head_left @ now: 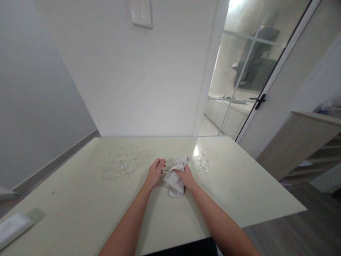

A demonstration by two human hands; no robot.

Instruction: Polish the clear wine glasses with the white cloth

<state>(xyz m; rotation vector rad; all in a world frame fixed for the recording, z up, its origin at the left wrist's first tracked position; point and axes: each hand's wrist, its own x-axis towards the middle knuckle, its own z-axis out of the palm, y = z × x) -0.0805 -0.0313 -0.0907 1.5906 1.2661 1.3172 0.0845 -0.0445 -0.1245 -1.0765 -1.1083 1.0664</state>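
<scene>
My left hand (156, 171) is closed, its fingertips pinching a small clear glass (166, 171). Most of that glass is hidden by the fingers and the cloth, so its exact shape does not show. A white cloth (175, 185) is bunched in my right hand (186, 176), whose fingers wrap round it and press it against the glass; its lower end hangs over the table. Several clear glasses (125, 164) stand grouped to the left of my hands. A smaller cluster of clear glasses (204, 161) stands on the right.
The pale glossy table (80, 206) meets a white wall (149, 89) at its far edge. A white packet (14, 227) lies at the near left corner. Beyond the right edge are a glass-paned door (231, 81) and a wooden shelf unit (298, 142).
</scene>
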